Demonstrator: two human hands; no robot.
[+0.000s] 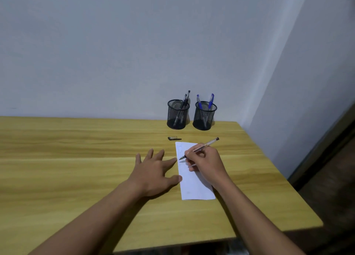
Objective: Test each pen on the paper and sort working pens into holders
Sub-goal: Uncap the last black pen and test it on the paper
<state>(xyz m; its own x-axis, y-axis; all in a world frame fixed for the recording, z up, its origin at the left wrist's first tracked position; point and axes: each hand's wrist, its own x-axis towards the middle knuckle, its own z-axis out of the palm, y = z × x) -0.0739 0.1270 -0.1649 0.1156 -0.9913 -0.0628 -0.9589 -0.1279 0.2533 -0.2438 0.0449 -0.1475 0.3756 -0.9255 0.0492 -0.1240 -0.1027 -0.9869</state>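
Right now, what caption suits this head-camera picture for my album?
Right hand tests a clear pen on the paper, left hand flat at its edge, black-pen holder and blue-pen holder behind.

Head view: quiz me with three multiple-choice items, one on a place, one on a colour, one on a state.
1. Where is the loose pen cap?
A. on the table, just beyond the far edge of the paper
B. inside a holder
C. on the floor

2. What colour are the pens in the mesh holder nearest the table corner?
A. red
B. blue
C. green

3. What is the right hand doing?
A. lying flat
B. reaching into a holder
C. gripping a clear pen, tip down on the paper

Answers: A, the pen cap lies on bare wood past the sheet; B, blue tops stick out over the rim; C, the tip meets the sheet.
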